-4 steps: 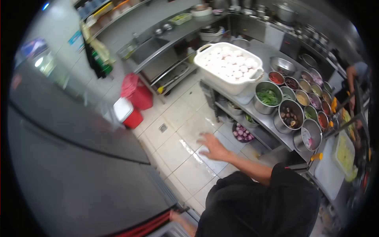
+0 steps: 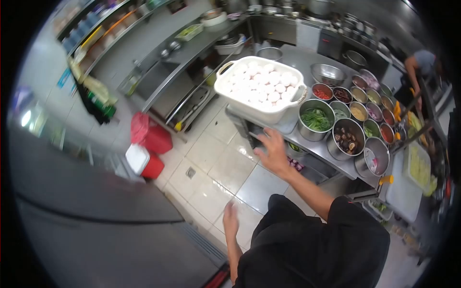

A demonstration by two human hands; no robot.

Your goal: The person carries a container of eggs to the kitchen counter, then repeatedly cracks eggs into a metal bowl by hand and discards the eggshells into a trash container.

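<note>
My right hand is stretched out over the floor beside the steel table, fingers apart, holding nothing. Closest to it is a big white tub piled with white, egg-like rounds; the hand is apart from its side. Lower down, my left hand hangs over the tiles near the grey fridge. Motion smears its fingers, and no held thing shows. To the right of the tub stand a steel pot of green vegetables and one of dark mushrooms.
Several small steel pots of chopped ingredients crowd the steel table. Red bins stand by the sink counter at left. A floor drain sits in shiny tiles. Another person's arm shows at far right.
My left hand has come away from the fridge edge and moved up over the floor. My right hand has risen toward the tub, and the view has shifted.
</note>
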